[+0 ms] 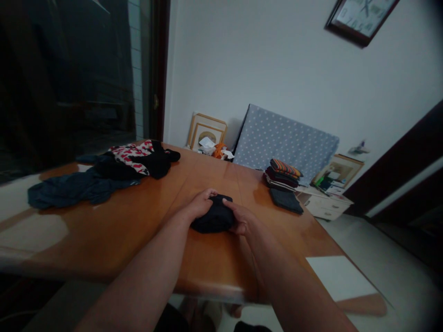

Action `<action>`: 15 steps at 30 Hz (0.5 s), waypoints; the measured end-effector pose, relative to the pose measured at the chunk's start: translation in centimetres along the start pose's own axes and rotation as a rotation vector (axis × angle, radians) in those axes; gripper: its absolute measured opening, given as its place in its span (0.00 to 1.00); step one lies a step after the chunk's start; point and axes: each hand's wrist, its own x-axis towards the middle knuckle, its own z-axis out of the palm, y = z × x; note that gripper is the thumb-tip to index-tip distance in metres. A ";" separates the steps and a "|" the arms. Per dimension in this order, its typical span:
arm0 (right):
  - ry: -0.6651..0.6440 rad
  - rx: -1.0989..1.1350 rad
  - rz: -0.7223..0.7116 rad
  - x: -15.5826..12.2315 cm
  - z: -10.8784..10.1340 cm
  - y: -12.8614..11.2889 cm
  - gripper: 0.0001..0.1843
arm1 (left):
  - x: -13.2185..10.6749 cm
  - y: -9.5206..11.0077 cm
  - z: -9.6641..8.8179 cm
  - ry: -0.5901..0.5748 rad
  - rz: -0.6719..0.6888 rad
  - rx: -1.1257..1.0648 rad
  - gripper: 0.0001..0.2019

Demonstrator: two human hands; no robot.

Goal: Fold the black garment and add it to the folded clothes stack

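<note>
A dark, folded garment (pixel 215 217) lies on the wooden table (pixel 166 249) in front of me; its exact kind does not show. My left hand (pixel 202 204) grips its left and far side, fingers curled over the edge. On the right side, my right hand (pixel 240 217) holds it with the thumb on top and the fingers underneath or along the edge. To the right sits a stack of folded clothes (pixel 282 175), striped on top, with a folded dark grey garment (pixel 286 201) beside it. Crumpled clothes, among them a blue garment (pixel 74 188) and a black and red-white garment (pixel 152 159), lie on the left.
A white sheet (pixel 341 276) lies near the table's right edge. Beyond the table are a dotted grey-blue panel (pixel 284 136), framed pictures (pixel 207 131) and a small white drawer cabinet (pixel 323 205). A clock (pixel 362 18) hangs on the wall.
</note>
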 end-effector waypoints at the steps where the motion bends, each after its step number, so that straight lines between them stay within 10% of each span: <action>1: -0.008 -0.012 0.001 0.1 0.3 0.0 0.17 | 0.1 -0.1 0.0 -0.002 -0.004 -0.016 0.21; 15: 0.021 0.117 -0.079 -1.6 -0.2 1.0 0.11 | 0.2 1.6 -0.6 0.301 -0.201 -0.404 0.20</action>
